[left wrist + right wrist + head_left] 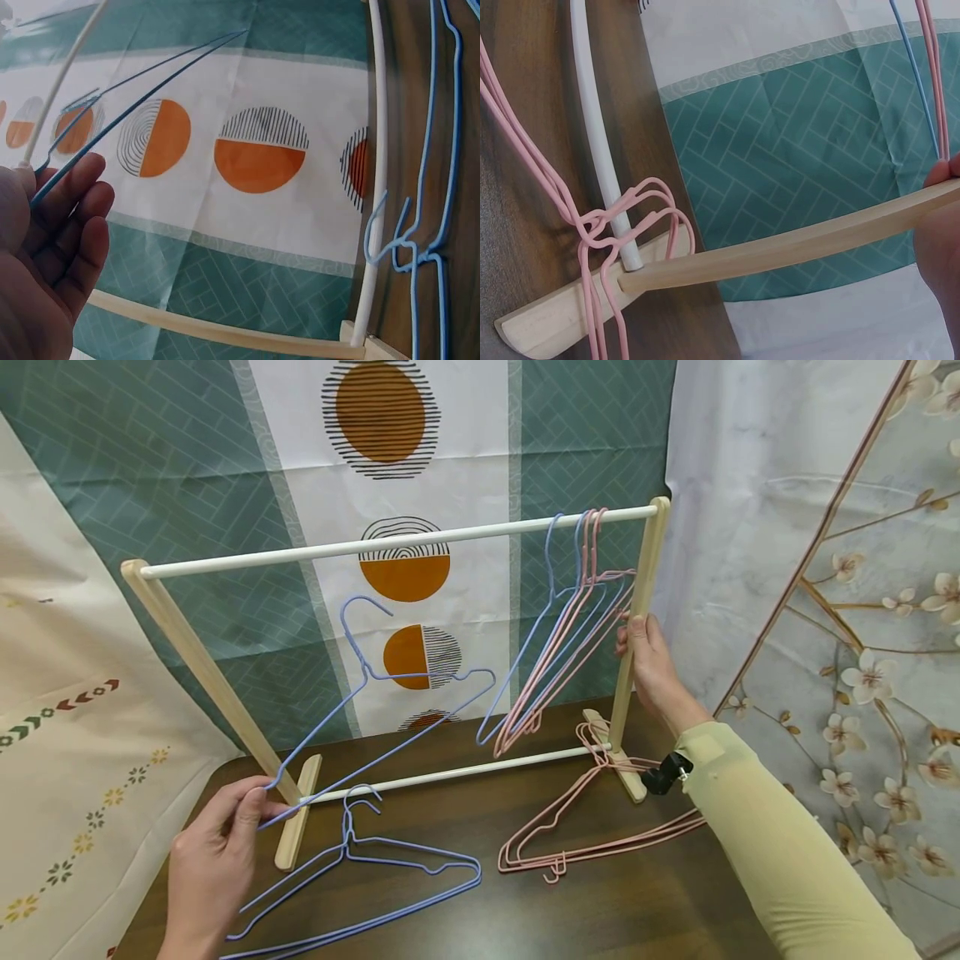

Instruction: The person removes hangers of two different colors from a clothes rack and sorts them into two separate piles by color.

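Patterned fabric (465, 443) hangs behind the white-railed rack (337, 550), which stands on the dark counter (495, 918). From my remote seat, I see the left hand (216, 847) pinching one end of a blue hanger (366, 670) in front of the rack, its other fingers loosely bent; the right hand (651, 664) has its fingers curled round the rack's right post (648, 560). I judge the hanger light, stiff yet springy, perhaps slick, hardly fragile. Held at its end, it may swivel; I'd favour the neck below the hook.

left hand (213, 852) pinches, its lower fingers (90, 240) loosely bent; right hand (656, 668) (its arm (780, 835) stretched forward) grips.
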### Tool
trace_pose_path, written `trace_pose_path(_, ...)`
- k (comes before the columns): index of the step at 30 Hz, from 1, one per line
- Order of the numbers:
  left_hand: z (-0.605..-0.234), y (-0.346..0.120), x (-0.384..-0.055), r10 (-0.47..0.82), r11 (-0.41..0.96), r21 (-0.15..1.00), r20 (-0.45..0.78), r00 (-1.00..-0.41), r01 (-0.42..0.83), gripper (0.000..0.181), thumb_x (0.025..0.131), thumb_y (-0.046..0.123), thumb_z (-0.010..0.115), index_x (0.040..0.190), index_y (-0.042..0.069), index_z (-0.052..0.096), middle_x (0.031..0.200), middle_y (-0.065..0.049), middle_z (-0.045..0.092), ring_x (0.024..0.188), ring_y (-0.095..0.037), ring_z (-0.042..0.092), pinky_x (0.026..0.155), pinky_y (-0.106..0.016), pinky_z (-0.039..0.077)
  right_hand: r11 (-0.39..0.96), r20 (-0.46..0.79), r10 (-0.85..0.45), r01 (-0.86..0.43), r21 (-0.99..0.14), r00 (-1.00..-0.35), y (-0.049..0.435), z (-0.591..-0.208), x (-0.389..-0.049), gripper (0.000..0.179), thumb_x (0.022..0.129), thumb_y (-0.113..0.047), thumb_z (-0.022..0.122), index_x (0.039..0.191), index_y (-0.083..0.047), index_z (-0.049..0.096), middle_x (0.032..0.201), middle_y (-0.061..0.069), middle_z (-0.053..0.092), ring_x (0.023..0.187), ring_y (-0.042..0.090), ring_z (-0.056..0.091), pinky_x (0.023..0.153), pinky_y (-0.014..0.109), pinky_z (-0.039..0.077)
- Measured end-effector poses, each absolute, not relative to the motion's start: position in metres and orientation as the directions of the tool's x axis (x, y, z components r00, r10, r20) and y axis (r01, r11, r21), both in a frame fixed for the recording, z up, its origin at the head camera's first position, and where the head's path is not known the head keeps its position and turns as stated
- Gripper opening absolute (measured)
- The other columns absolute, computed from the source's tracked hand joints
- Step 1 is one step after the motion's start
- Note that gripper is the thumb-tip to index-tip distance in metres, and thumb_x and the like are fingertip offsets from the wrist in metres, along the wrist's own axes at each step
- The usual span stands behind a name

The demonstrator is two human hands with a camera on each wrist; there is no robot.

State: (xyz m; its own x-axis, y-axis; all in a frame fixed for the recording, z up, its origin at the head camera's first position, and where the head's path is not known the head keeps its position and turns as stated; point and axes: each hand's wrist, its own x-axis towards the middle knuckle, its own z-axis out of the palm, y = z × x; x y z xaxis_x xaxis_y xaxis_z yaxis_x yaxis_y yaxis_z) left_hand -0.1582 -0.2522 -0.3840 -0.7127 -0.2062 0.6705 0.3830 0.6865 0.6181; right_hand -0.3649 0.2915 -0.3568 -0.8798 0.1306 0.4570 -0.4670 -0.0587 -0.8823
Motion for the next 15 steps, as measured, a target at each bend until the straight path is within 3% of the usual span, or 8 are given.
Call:
trace_pose_path(9, -0.392, -0.268, -0.16, -0.262, 0.686, 0.681, 0.561, -0.786, 0.258, 0.012, 0.111, 0.015, 0.07, 0.117, 0.015, 0.081, 0.08, 0.015, 0.078, 0.087, 0.018, 0.065, 0.077, -0.009, 0.042, -0.046, 0.451, 0.126, -0.459, -0.887, -0.884, 0.293, -0.358, -0.365, 0.049, 0.117, -0.045, 0.037, 0.144, -0.004, 0.041, 0.103, 0.005, 0.043, 0.095, 0.019, 0.044, 0.091, 0.029, 0.04)
trace_pose_path(15, -0.399, -0.283, -0.16, -0.288, 0.682, 0.709, 0.486, -0.825, 0.18, 0.012, 0.111, 0.021, 0.071, 0.116, 0.015, 0.08, 0.078, 0.014, 0.079, 0.079, 0.009, 0.064, 0.072, -0.012, 0.042, -0.058, 0.454, 0.13, -0.464, -0.884, -0.881, 0.293, -0.358, -0.367, 0.048, 0.117, -0.044, 0.038, 0.143, -0.004, 0.042, 0.102, 0.005, 0.043, 0.094, 0.021, 0.045, 0.09, 0.028, 0.041)
